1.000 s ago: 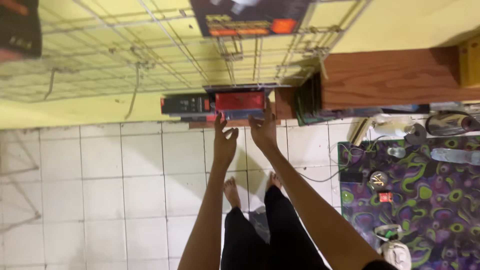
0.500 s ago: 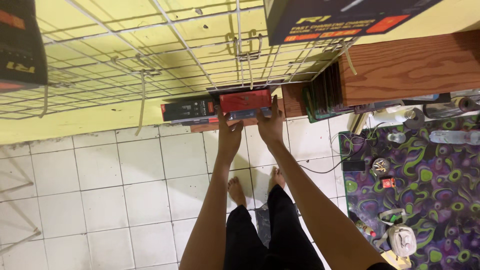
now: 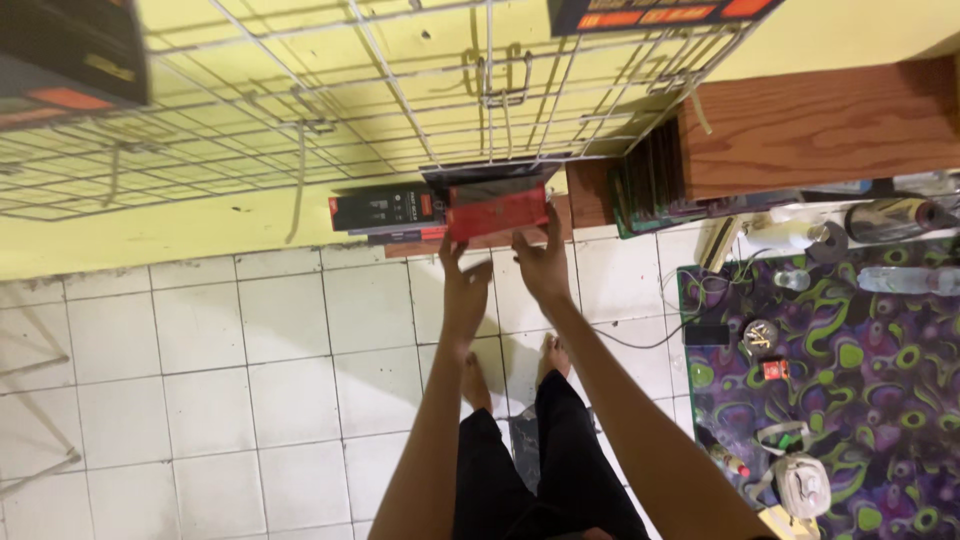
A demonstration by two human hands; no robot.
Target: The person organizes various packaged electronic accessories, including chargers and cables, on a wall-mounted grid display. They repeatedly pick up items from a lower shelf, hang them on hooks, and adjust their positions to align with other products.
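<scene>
A flat red box (image 3: 497,210) rests against the bottom of a wire grid panel (image 3: 300,110) on the yellow wall. My right hand (image 3: 540,268) grips the box's right edge, thumb up along its side. My left hand (image 3: 463,292) reaches up with its fingertips at the box's lower left corner. A dark flat box lies right behind the red one. Beside it on the left is a black box with a red end (image 3: 385,210). My bare feet (image 3: 553,355) stand on the white tiles below.
A wooden shelf (image 3: 820,125) juts out at the right. A purple patterned mat (image 3: 850,400) holds cables, bottles and several small items. Dark boxes hang on the grid at the top left (image 3: 65,55) and top right (image 3: 650,12). White tiled floor (image 3: 200,380) spreads left.
Both hands have stayed at the red box while the view moved closer to the grid. My left hand has slid slightly lower under the box's corner.
</scene>
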